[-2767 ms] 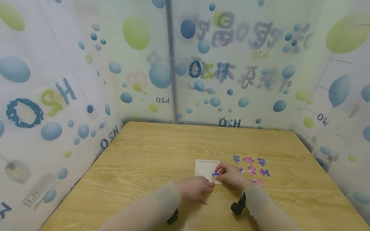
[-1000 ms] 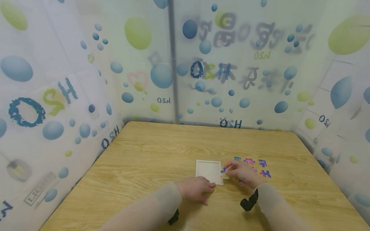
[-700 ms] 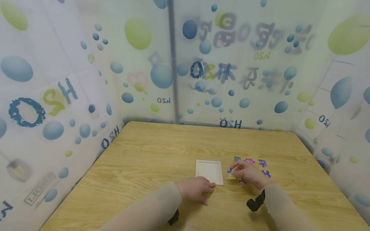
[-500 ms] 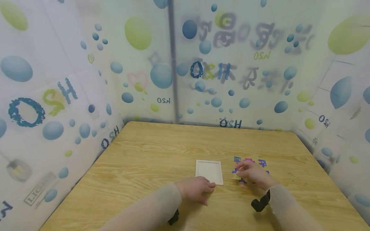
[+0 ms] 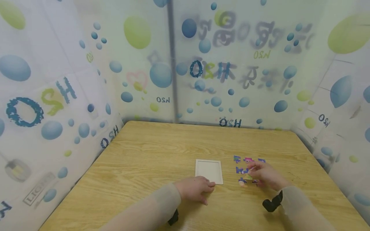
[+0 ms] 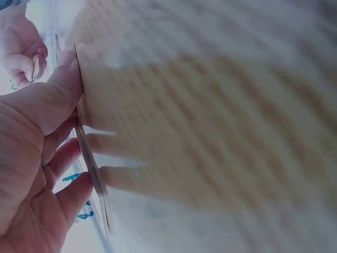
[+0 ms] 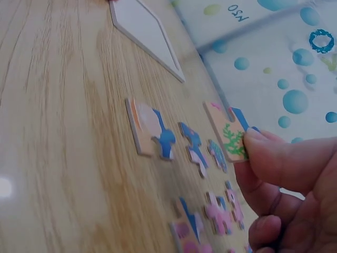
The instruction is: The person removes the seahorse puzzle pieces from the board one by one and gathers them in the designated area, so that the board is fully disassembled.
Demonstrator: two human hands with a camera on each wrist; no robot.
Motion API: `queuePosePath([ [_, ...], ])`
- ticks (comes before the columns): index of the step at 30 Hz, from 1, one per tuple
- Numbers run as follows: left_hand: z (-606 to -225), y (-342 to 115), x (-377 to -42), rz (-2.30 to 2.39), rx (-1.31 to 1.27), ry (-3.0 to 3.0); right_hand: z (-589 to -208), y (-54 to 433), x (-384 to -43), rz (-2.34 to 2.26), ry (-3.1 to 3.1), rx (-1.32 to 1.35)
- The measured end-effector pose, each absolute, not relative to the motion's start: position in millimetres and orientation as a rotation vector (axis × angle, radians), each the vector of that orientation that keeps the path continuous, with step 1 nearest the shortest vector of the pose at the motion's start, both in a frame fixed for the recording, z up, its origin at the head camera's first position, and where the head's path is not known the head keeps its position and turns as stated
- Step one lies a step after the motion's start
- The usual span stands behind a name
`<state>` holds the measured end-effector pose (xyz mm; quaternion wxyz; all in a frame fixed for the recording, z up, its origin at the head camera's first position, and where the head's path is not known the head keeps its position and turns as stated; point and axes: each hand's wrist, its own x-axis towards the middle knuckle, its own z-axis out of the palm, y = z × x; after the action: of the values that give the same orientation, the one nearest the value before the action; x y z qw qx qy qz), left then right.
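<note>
A square white puzzle tray lies on the table in front of me. My left hand rests at its near edge; in the left wrist view the fingers and thumb touch the tray's rim. To the right, my right hand pinches a jigsaw piece between thumb and fingers. That piece is tan and blue with a green plant, and is held up over other loose jigsaw pieces. The right hand hides some of them in the head view.
Several pieces lie spread right of the tray, among them a tan and blue one with a shell-like shape nearest the tray. The wooden table is bounded by bubble-printed curtains at the back and both sides.
My right hand has carried the jigsaw piece from over the tray's right side rightward, to above the loose pieces. The left hand has stayed at the tray's near edge.
</note>
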<state>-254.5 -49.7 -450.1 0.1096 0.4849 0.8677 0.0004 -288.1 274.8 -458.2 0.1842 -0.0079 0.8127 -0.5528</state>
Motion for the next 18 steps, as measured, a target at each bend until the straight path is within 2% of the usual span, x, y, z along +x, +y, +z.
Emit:
queuePosePath([
  [9,-450,-49,-254,-0.014,1.398,2.560,-460,300,-286,-1.526,2.347,-0.159],
  [18,-451,-49,-255,-0.029,1.426,2.561,-464,332,-285,-1.415,2.445,-0.109],
])
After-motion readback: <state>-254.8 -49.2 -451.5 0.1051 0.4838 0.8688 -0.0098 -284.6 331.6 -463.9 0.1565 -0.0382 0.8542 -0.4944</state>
